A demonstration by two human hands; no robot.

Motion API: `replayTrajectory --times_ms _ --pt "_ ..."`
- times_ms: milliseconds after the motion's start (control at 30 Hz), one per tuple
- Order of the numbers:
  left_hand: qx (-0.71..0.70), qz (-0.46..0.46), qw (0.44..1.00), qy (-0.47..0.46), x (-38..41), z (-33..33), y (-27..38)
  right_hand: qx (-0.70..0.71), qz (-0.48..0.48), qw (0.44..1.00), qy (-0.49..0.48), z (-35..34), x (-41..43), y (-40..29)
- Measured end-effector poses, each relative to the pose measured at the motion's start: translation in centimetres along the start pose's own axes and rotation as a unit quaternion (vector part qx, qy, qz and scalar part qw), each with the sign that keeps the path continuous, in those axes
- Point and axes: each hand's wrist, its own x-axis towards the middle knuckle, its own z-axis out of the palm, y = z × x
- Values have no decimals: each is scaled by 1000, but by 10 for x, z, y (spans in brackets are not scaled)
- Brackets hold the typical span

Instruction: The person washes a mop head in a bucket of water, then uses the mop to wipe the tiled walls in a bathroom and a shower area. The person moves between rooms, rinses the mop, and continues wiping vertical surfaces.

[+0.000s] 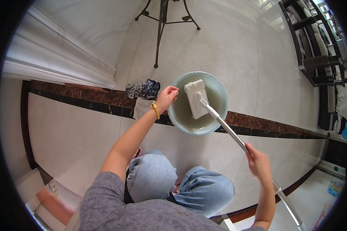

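Note:
A pale blue-green plastic basin (pixel 179 127) of cloudy water stands on the floor. Over it lies the white rectangular head of a flat mop (pixel 194 99), joined to a metal pole (pixel 232 132). My right hand (pixel 256 160) grips that pole partway along, to the right of my knees. At the basin's left rim is my left hand (pixel 167 98), its fingers curled together; whether anything small is between them cannot be seen. Just left of this hand a crumpled black-and-white patterned cloth (pixel 143 89) lies on the floor, with a whitish cloth (pixel 141 108) below it.
A dark metal stand (pixel 161 29) with splayed legs is beyond the basin. White curtains (pixel 60 52) hang at the left. Dark-framed furniture with cushions (pixel 309 57) stands at the upper right. A dark brown stone strip (pixel 257 122) crosses the pale tiled floor.

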Motion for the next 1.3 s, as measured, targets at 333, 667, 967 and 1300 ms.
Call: replayTrajectory --times_ms 333,667,967,1300 --pt "-195 -54 966 -161 26 50 1 281 101 954 13 50 -47 46" --pt "-154 -99 945 -270 26 58 -11 334 103 935 -63 96 -36 57" --pt "615 428 657 -77 16 55 15 148 93 985 -3 88 -23 36" --pt "715 411 551 -127 6 79 -5 117 102 988 -14 86 -27 36"
